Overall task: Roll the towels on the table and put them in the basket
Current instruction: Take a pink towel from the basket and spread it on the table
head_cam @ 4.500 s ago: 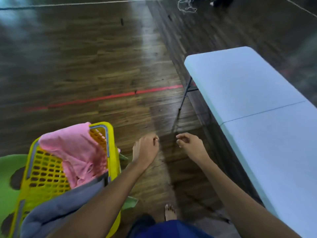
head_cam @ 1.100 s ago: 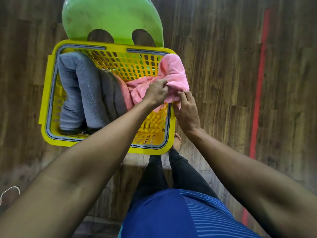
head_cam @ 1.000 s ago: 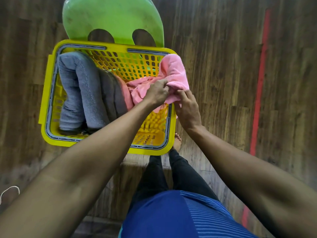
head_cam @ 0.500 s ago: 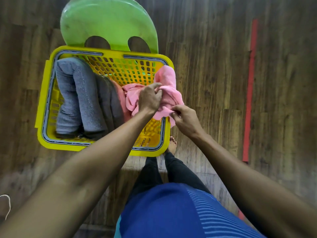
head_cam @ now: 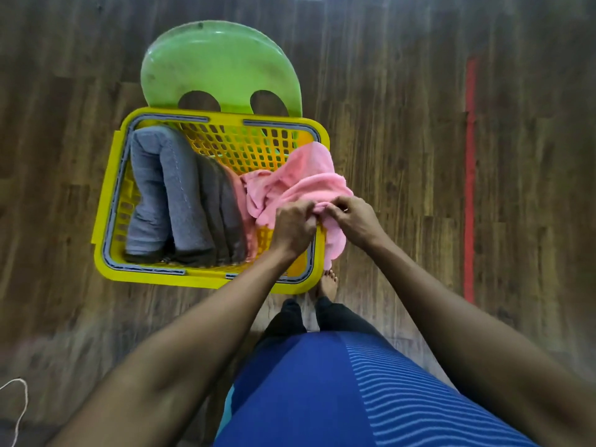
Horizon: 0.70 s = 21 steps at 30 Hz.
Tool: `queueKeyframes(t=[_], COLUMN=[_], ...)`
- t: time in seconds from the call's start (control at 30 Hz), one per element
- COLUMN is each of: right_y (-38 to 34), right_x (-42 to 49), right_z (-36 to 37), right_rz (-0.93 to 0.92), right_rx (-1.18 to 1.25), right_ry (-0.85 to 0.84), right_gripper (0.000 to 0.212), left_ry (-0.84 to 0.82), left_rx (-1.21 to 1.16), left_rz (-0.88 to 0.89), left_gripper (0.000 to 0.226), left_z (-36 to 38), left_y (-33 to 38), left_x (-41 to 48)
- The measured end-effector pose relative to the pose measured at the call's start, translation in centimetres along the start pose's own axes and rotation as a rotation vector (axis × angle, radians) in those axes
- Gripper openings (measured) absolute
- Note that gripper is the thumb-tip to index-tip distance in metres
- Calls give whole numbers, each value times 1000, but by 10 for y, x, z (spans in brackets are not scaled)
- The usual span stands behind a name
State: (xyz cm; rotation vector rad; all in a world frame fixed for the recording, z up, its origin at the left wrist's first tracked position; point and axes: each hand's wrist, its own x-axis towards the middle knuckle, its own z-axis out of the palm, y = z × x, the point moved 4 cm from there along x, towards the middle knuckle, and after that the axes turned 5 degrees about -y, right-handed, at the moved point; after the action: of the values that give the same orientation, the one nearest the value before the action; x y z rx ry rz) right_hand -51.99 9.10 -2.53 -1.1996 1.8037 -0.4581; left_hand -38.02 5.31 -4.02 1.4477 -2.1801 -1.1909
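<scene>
A yellow plastic basket (head_cam: pixel 106 195) sits on a green chair (head_cam: pixel 219 66), seen from above. Grey towels (head_cam: pixel 174 191) lie rolled along its left half, with a darker one beside them. A loose pink towel (head_cam: pixel 300 179) is bunched in the right half and hangs over the right rim. My left hand (head_cam: pixel 292 227) grips the pink towel's near edge from the left. My right hand (head_cam: pixel 353 217) pinches the same edge from the right, the two hands almost touching over the basket's right rim.
Dark wooden floor (head_cam: pixel 403 124) surrounds the chair. A red tape line (head_cam: pixel 469 188) runs along the floor at the right. A white cord (head_cam: pixel 19 411) lies at the bottom left. My bare foot (head_cam: pixel 327 282) stands just below the basket.
I have turned from the table to stand over the basket. Both hands took hold of the pink towel and drew together along its near edge, bunching it.
</scene>
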Motion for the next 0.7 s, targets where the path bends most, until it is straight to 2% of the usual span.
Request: queueKeyframes(t=[0.1,0.2,0.27,0.43,0.53,0.6,0.7], right_y=[-2,-2,5,17,23,30,38], right_x=[-1,-13,-15,-7,-9,-9,-7], right_z=[-2,8,15,10,0,-6,-6], right_rz=[-12,-43,-16,17,-8,-20,27], right_rx=[93,177,217,181,159,95,-89], right_ry=[85,-49,-65,88,142,140,0], right_gripper=[16,29,37,11,10,18,24], left_ry=[-90,-173,-219,-249,-229,-254,-292], left_rx=[-68,-96,-89,-77,46,96,100], left_rz=[-87,-114,-108,-103,-84,-54,-27], left_gripper=[23,26,25,13,16,19,29], left_z=[-9,-19,-22,-22,-18,-10,0], left_y=[-4,-5,-2,-1,-5,-2,0], left_x=[10,15,18,20,14,4,-6])
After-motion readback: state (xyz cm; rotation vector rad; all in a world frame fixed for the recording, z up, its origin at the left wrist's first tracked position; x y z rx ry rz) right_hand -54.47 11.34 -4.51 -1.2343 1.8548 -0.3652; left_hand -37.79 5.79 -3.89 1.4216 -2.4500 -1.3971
